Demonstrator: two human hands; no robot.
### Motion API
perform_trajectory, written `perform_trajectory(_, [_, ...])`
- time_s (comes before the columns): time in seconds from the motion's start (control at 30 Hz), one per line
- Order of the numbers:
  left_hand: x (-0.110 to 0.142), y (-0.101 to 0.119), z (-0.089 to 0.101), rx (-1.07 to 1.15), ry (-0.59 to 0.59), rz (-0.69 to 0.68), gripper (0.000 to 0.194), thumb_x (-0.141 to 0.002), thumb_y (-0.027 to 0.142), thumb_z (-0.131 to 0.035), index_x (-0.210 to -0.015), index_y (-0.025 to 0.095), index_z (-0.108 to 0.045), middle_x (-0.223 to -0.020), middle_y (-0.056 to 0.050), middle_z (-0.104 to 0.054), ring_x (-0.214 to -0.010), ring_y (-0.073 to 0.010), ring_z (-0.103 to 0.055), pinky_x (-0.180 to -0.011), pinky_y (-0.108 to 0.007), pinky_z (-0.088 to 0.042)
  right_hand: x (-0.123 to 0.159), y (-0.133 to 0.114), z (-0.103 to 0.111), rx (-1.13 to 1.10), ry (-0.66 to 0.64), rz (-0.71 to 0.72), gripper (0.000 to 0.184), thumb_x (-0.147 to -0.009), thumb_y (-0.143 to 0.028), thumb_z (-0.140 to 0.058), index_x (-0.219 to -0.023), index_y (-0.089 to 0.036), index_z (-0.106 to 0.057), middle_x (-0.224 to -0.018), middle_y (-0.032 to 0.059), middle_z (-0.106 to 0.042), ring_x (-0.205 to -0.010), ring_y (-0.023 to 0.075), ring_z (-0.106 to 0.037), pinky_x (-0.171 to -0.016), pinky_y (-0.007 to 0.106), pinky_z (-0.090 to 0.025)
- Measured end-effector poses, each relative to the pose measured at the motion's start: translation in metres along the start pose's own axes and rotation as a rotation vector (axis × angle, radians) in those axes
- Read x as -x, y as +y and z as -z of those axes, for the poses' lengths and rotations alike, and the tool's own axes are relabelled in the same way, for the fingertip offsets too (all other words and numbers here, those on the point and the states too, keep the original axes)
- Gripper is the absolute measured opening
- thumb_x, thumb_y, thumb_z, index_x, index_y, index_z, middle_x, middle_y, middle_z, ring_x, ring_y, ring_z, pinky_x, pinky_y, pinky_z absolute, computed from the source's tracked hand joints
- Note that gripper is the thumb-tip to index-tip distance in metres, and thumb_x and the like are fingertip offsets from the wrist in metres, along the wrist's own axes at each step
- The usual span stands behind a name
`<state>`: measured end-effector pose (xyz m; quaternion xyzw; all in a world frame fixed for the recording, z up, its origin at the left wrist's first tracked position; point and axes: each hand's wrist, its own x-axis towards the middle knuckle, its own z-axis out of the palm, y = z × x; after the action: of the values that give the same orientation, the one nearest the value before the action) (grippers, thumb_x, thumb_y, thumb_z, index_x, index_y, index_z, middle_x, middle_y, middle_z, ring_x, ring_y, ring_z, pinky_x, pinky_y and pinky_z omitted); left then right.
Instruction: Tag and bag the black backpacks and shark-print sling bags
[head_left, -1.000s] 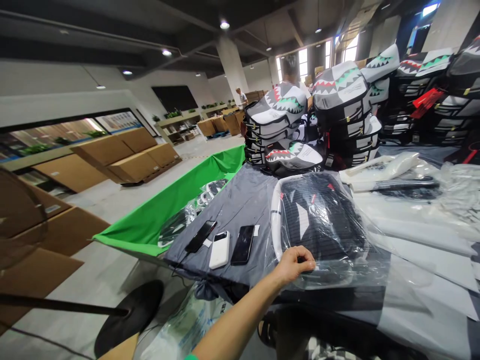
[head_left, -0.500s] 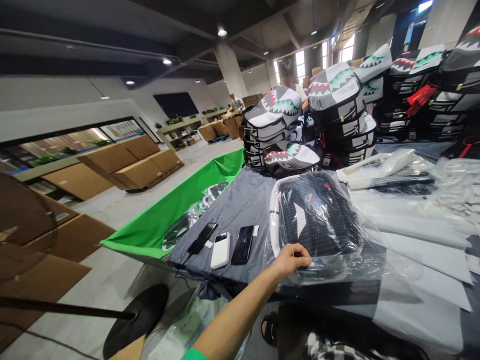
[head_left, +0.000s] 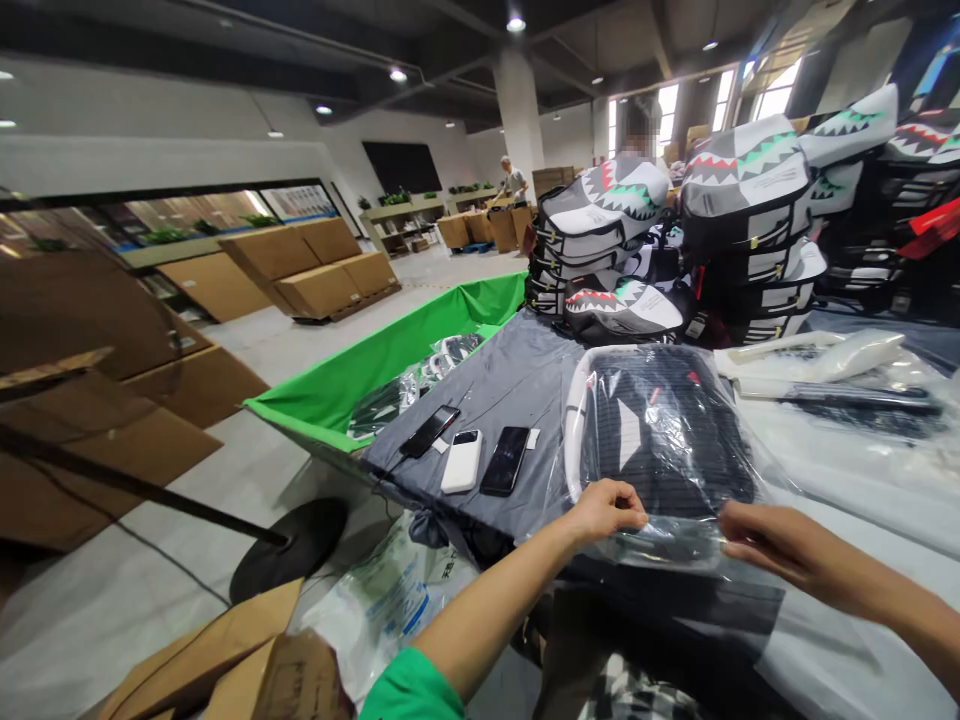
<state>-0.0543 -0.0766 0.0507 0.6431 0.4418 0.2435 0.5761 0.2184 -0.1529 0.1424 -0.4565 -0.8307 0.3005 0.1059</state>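
1. Since the earlier frame, have brought right hand [head_left: 780,540] into view, in from 4 o'clock; have swung the view too, carrying table [head_left: 517,370] and bag [head_left: 675,455] toward 3 o'clock.
2. Reckoning hours from the bag's middle, find the bag lying flat on the table, by the edge at 6 o'clock.
3. See backpack [head_left: 652,425] through the clear film, black ribbed side up, with a pale rim at 9 o'clock.
4. Pinching the bag between 7 and 8 o'clock with left hand [head_left: 606,508], thumb and fingertips close together.
5. Curling the right hand's fingers at the bag's edge at 4 o'clock; cannot tell, for blur, whether gripping film.
6. At 9 o'clock, going outward, meet black phone [head_left: 505,460], white power bank [head_left: 461,462], second phone [head_left: 430,430].
7. Beyond, toward 10 o'clock, see green bin [head_left: 405,345].
8. At 11 and 1 o'clock, see stacked backpacks [head_left: 592,220].
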Motion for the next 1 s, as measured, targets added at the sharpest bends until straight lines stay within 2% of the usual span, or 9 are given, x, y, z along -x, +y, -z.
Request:
perform_trajectory(0.1, [-0.001, 0.000, 0.000, -0.022, -0.010, 0.004, 0.015, -0.064, 0.029, -0.079, -0.065, 0.017, -0.069, -0.062, 0.004, -0.060, -0.065, -0.0129, -0.054, -0.067, -0.025, -0.042, -0.058, -0.006, 0.015, 0.170, -0.216, 0.032, 0.020, -0.092, -0.035, -0.049, -0.076, -0.024, -0.044, -0.069, -0.0028, -0.052, -0.062, 0.0148, -0.045, -0.059, 0.028, -0.030])
perform_trajectory(0.2, [-0.002, -0.001, 0.000, -0.050, -0.014, 0.006, 0.014, -0.066, 0.029, -0.079, -0.067, 0.017, -0.070, -0.063, 0.004, -0.060, -0.065, -0.0122, -0.053, -0.066, -0.024, -0.041, -0.084, 0.005, 0.021, 0.389, -0.258, -0.070, 0.016, -0.081, -0.034, -0.061, -0.079, -0.025, -0.047, -0.067, -0.0032, -0.055, -0.061, 0.0167, -0.049, -0.057, 0.029, -0.024])
perform_trajectory(0.3, [-0.001, -0.003, 0.000, -0.076, -0.016, 0.002, 0.013, -0.069, 0.029, -0.078, -0.070, 0.018, -0.072, -0.067, 0.004, -0.063, -0.070, -0.0129, -0.056, -0.069, -0.024, -0.042, -0.077, 0.023, 0.023, 0.470, -0.067, -0.232, 0.035, -0.075, -0.048, -0.072, -0.086, -0.026, -0.047, -0.070, -0.0024, -0.059, -0.063, 0.0196, -0.055, -0.056, 0.028, -0.026])
perform_trajectory(0.37, [-0.001, -0.003, 0.001, -0.095, -0.019, -0.002, 0.013, -0.071, 0.029, -0.078, -0.071, 0.018, -0.072, -0.069, 0.003, -0.064, -0.073, -0.0135, -0.058, -0.071, -0.024, -0.043, -0.065, 0.029, 0.019, 0.464, 0.059, -0.258, 0.035, -0.079, -0.048, -0.070, -0.082, -0.026, -0.044, -0.072, -0.0019, -0.060, -0.064, 0.0195, -0.057, -0.056, 0.028, -0.028])
perform_trajectory(0.5, [-0.001, 0.002, 0.002, -0.136, -0.044, -0.008, 0.013, -0.074, 0.029, -0.078, -0.074, 0.018, -0.072, -0.071, 0.003, -0.065, -0.073, -0.0138, -0.058, -0.071, -0.024, -0.043, -0.051, 0.022, -0.009, 0.422, 0.043, -0.051, 0.029, -0.075, -0.032, -0.072, -0.078, -0.024, -0.044, -0.080, -0.0019, -0.062, -0.073, 0.0188, -0.060, -0.059, 0.027, -0.031])
perform_trajectory(0.6, [0.009, 0.012, 0.009, -0.218, -0.098, -0.104, 0.012, -0.080, 0.028, -0.077, -0.076, 0.018, -0.071, -0.081, 0.001, -0.069, -0.082, -0.0153, -0.061, -0.078, -0.025, -0.044, -0.054, 0.014, -0.027, 0.461, 0.014, -0.084, 0.036, -0.066, -0.026, -0.076, -0.076, -0.024, -0.042, -0.082, -0.0016, -0.061, -0.075, 0.0197, -0.060, -0.057, 0.028, -0.025])
perform_trajectory(0.77, [0.052, 0.019, 0.041, -0.710, -0.008, -0.374, 0.019, -0.088, 0.034, -0.077, -0.084, 0.019, -0.067, -0.109, -0.003, -0.071, -0.113, -0.0216, -0.057, -0.106, -0.040, -0.027, -0.058, 0.010, -0.029, 0.416, 0.045, -0.084, 0.035, -0.067, -0.029, -0.074, -0.075, -0.024, -0.040, -0.079, -0.0019, -0.061, -0.069, 0.0184, -0.057, -0.057, 0.029, -0.025])
perform_trajectory(0.9, [0.070, 0.010, 0.063, -0.840, 0.156, -0.306, 0.016, -0.094, 0.032, -0.069, -0.085, 0.019, -0.067, -0.102, -0.001, -0.071, -0.105, -0.0186, -0.057, -0.102, -0.039, -0.025, -0.058, 0.017, -0.031, 0.373, 0.086, -0.102, 0.034, -0.066, -0.030, -0.075, -0.074, -0.024, -0.043, -0.079, -0.0005, -0.061, -0.069, 0.0198, -0.058, -0.057, 0.029, -0.031])
perform_trajectory(1.0, [0.062, 0.001, 0.065, -0.894, 0.164, -0.256, 0.018, -0.096, 0.033, -0.066, -0.084, 0.020, -0.068, -0.100, -0.002, -0.069, -0.102, -0.0184, -0.056, -0.097, -0.038, -0.027, -0.035, 0.032, -0.032, 0.275, 0.171, -0.015, 0.026, -0.074, -0.041, -0.074, -0.085, -0.025, -0.057, -0.089, 0.0034, -0.065, -0.080, 0.0229, -0.064, -0.065, 0.032, -0.046])
